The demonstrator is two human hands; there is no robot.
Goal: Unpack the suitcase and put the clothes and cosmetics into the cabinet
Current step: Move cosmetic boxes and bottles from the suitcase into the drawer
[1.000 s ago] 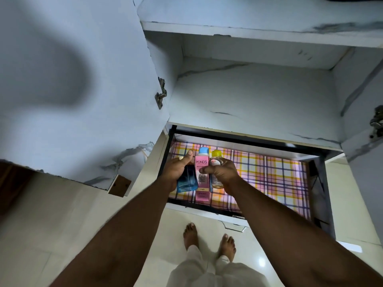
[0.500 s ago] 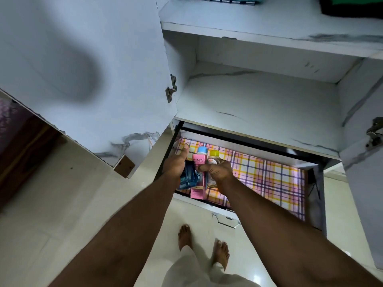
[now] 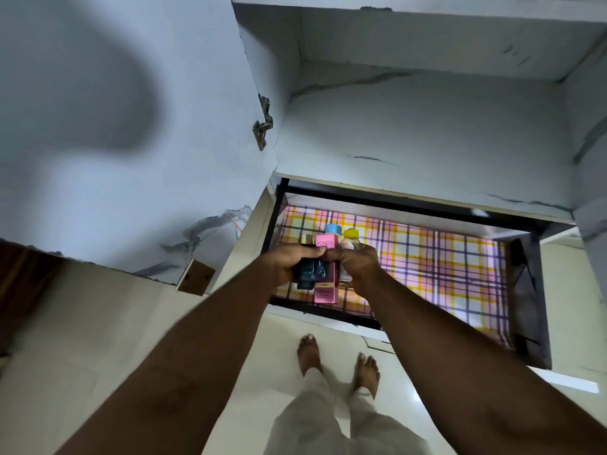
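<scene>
Both my hands hold a cluster of cosmetics over the open cabinet drawer (image 3: pixel 532 290), which is lined with pink and yellow checked paper. My left hand (image 3: pixel 289 262) grips a dark blue bottle (image 3: pixel 310 277) with a gold cap. A pink Pond's box (image 3: pixel 326 289) sits between my hands, with a blue-capped item behind it. My right hand (image 3: pixel 356 262) grips a small yellow-capped bottle (image 3: pixel 348 239). The thumbs of both hands meet on the front of the pink box.
The white marble-look cabinet door (image 3: pixel 131 142) stands open on the left. A bare shelf (image 3: pixel 427 142) lies just above the drawer. My bare feet (image 3: pixel 338 359) stand on the tiled floor below the drawer front.
My left thumb has come down from pointing up and now lies across the items. The view has tilted down, so the upper shelf with clothes has left the frame.
</scene>
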